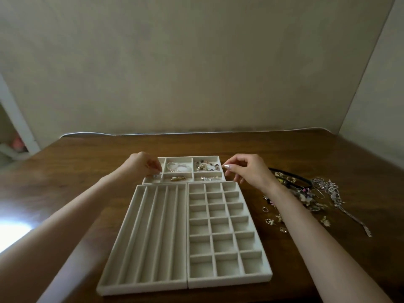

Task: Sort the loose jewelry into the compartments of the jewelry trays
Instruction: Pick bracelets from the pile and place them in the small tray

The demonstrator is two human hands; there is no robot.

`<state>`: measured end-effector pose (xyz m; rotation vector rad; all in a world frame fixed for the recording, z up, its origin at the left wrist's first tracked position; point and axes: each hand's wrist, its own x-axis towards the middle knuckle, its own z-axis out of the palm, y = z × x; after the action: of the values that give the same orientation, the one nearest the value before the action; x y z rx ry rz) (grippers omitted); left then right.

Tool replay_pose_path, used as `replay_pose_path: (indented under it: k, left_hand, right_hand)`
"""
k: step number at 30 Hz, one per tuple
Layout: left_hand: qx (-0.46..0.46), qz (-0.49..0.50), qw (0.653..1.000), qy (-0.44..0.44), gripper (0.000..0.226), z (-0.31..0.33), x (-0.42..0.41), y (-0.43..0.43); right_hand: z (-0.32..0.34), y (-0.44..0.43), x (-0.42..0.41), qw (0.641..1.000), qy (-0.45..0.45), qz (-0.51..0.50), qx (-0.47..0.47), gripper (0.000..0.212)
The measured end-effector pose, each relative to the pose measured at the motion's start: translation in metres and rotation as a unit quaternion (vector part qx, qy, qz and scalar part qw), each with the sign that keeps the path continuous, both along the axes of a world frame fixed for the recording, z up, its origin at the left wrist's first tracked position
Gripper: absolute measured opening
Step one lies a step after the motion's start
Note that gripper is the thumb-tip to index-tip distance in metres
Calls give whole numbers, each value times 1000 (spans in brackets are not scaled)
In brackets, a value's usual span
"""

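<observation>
Three cream velvet trays lie on the wooden table. The far tray (pixel 220 159) holds bracelets (pixel 207 166) and small pieces in several compartments. My left hand (pixel 142 165) is over its left compartments, its fingertips pinching a small clear piece (pixel 155 176). My right hand (pixel 247 171) hovers at the tray's right edge with fingers loosely curled and nothing in them. The long-slot tray (pixel 115 254) and the grid tray (pixel 265 256) sit side by side closer to me, with nothing in them. Loose jewelry (pixel 306 193) lies in a pile on the right.
The pile at the right includes a black headband (pixel 303 179), silver chains (pixel 336 197) and small gold earrings (pixel 271 221) scattered on the table (pixel 87 162). A plain wall rises just behind the table's far edge. Bright glare lies at the left.
</observation>
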<state>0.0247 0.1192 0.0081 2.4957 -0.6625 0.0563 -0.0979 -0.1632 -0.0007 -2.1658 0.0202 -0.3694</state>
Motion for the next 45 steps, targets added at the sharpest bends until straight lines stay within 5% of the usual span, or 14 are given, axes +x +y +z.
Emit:
replay_pose_path:
  k: [3, 13, 18, 23, 31, 39, 45]
  left_hand:
    - [99, -8, 995, -28, 20, -5, 1, 1]
    - [161, 5, 986, -47, 13, -5, 3, 0]
    - [44, 36, 988, -145, 8, 0, -4, -11]
    - [-36, -78, 984, -157, 12, -1, -47, -60]
    - [6, -289, 949, -127, 19, -14, -123, -155]
    - [150, -300, 929, -158, 43, -29, -145, -208]
    - [129, -300, 933, -150, 34, -35, -145, -209]
  right_hand:
    - [-1, 0, -1, 1000, -1, 1, 4, 9]
    - [-1, -9, -7, 1000, -6, -7, 0, 9]
    - [0, -14, -11, 1000, -5, -10, -5, 10]
    - [1, -22, -21, 1000, -4, -23, -12, 10]
    - [-4, -49, -56, 998, 5, -64, -6, 9]
    - [-10, -67, -81, 995, -10, -97, 16, 12]
    - [-10, -68, -82, 996, -9, -91, 18, 12]
